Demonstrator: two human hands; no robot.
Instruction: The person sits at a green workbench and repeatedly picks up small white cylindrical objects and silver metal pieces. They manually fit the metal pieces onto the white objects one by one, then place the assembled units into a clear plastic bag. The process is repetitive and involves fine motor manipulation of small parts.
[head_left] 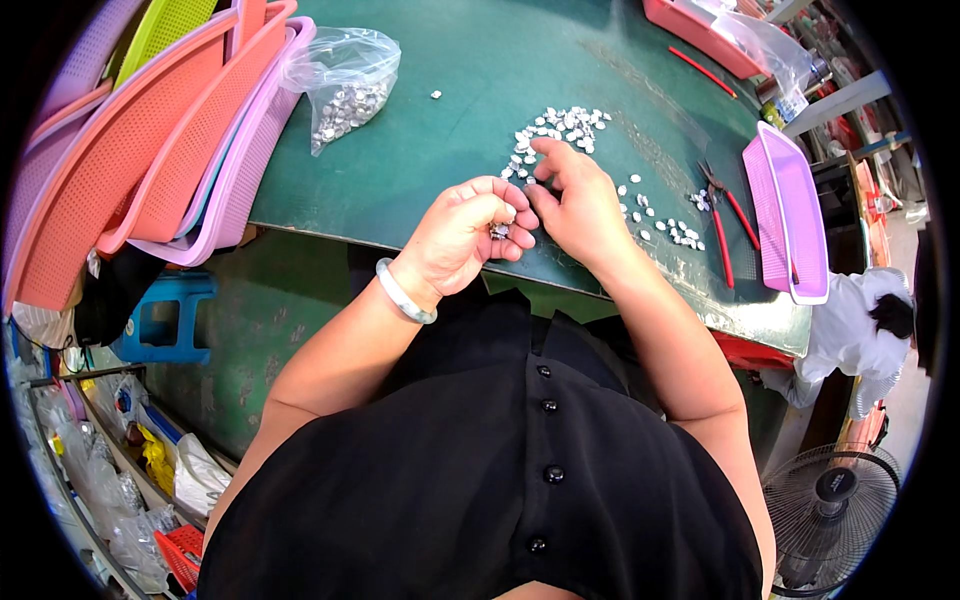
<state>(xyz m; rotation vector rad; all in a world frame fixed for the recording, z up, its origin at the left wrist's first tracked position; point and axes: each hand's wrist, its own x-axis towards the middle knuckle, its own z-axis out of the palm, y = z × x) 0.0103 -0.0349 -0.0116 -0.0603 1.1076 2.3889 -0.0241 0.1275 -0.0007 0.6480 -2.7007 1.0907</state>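
My left hand (462,232), with a pale bangle (405,293) on its wrist, is curled palm up over the table's front edge. In its bent fingers lie a few small silvery metal pieces (499,231); their exact kind is too small to make out. My right hand (580,205) reaches over the table just to the right, its thumb and forefinger apart, and nothing shows between them. Beyond its fingertips spreads a loose pile of small white-silver pieces (570,125). More such pieces (680,234) lie scattered to the right of my right wrist.
Red-handled pliers (722,220) lie on the green table (450,130) beside a purple basket (775,215). A clear bag (350,95) of similar pieces stands at the far left, near stacked plastic baskets (170,130). Another person (850,330) is at the right; a fan (830,500) stands below.
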